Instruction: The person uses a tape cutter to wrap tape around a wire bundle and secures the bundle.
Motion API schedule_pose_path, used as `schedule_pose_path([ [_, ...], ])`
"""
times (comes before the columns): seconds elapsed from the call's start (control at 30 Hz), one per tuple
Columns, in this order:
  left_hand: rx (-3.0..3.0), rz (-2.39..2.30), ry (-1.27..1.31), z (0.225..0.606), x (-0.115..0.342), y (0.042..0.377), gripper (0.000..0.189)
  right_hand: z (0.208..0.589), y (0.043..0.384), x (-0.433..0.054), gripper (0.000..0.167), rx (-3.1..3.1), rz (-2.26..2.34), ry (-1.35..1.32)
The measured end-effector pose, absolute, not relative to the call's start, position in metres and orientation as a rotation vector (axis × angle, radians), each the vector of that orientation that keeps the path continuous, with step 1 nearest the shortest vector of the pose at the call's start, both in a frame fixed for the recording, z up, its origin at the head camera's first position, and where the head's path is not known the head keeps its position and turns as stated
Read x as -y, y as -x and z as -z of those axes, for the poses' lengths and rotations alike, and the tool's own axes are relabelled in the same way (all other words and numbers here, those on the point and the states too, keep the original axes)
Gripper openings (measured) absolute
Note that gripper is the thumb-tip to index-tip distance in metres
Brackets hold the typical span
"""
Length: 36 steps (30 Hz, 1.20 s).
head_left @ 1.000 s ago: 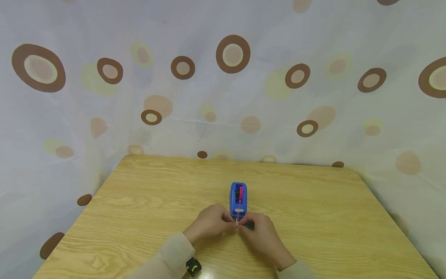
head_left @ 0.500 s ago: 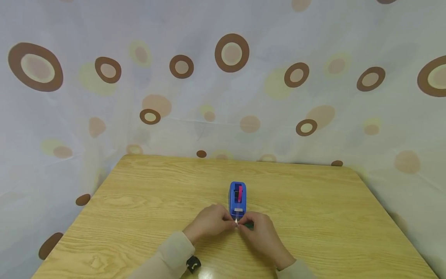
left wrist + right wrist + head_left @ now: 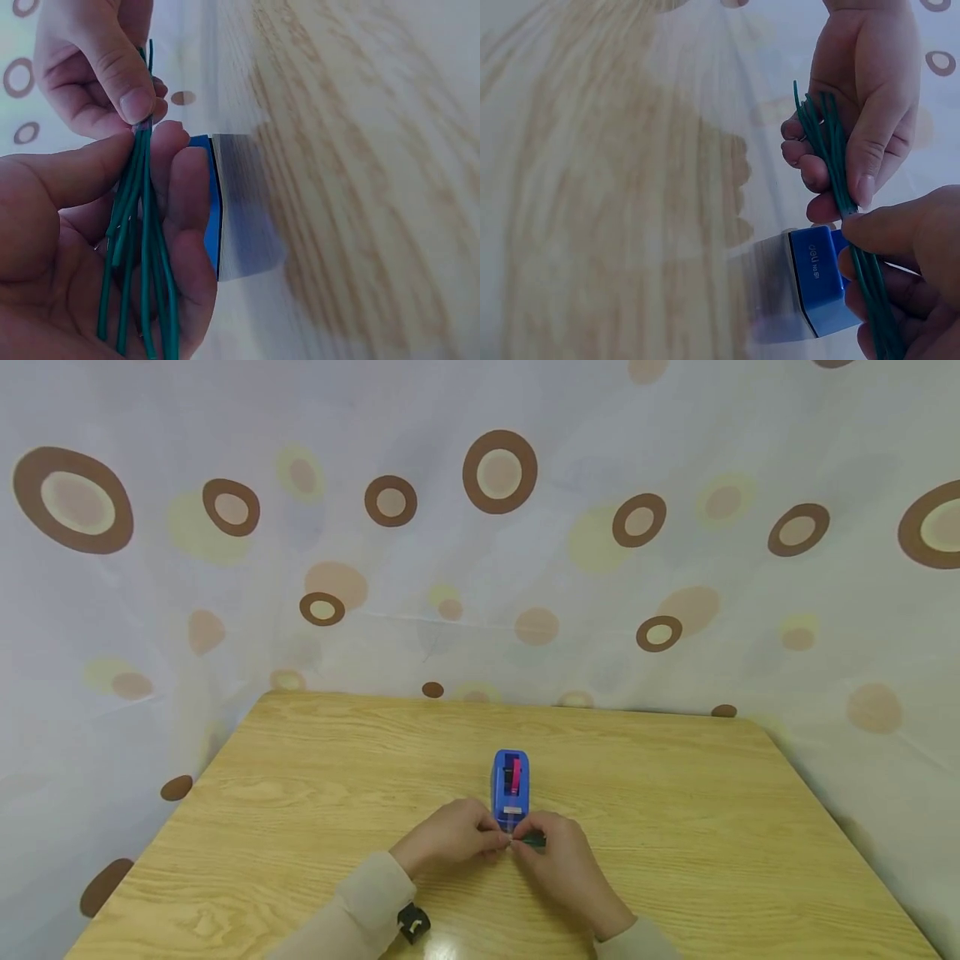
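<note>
My left hand and right hand meet fingertip to fingertip just in front of the blue tape dispenser. Between them is a bundle of thin dark green wires, pinched near its middle by thumb and fingers of both hands. One half of the bundle fans out over the left palm; the other runs along the right fingers in the right wrist view. A shiny wrap of clear tape shows on the wires between the two thumbs, partly hidden by the fingertips.
The dispenser holds a roll with a pink core. A small black object shows beside the left sleeve. Under everything is a wood-grain table, with a dotted curtain behind and at both sides.
The bright glint between the fingertips has faded, and the left fingers have shifted slightly around the bundle. Both hands stay in nearly the same place before the dispenser.
</note>
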<state>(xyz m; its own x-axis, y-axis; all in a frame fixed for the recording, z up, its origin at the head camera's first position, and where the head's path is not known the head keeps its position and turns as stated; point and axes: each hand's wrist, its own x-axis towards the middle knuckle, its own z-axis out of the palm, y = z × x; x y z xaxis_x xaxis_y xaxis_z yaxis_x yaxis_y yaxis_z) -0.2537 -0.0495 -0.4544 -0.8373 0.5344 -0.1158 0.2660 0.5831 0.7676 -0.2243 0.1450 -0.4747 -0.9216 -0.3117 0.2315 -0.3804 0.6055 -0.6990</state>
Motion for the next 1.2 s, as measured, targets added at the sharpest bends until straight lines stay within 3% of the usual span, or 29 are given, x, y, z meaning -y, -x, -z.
schedule_pose_path([
  [0.63, -2.590, -1.093, -0.711, 0.456, 0.046, 0.256, 0.010, 0.466, 0.227, -0.150, 0.006, 2.750, -1.246, -0.601],
  [1.2, -2.611, -1.147, -0.671, 0.454, 0.045, 0.253, 0.008, 0.463, 0.226, -0.148, 0.008, 2.755, -1.255, -0.544],
])
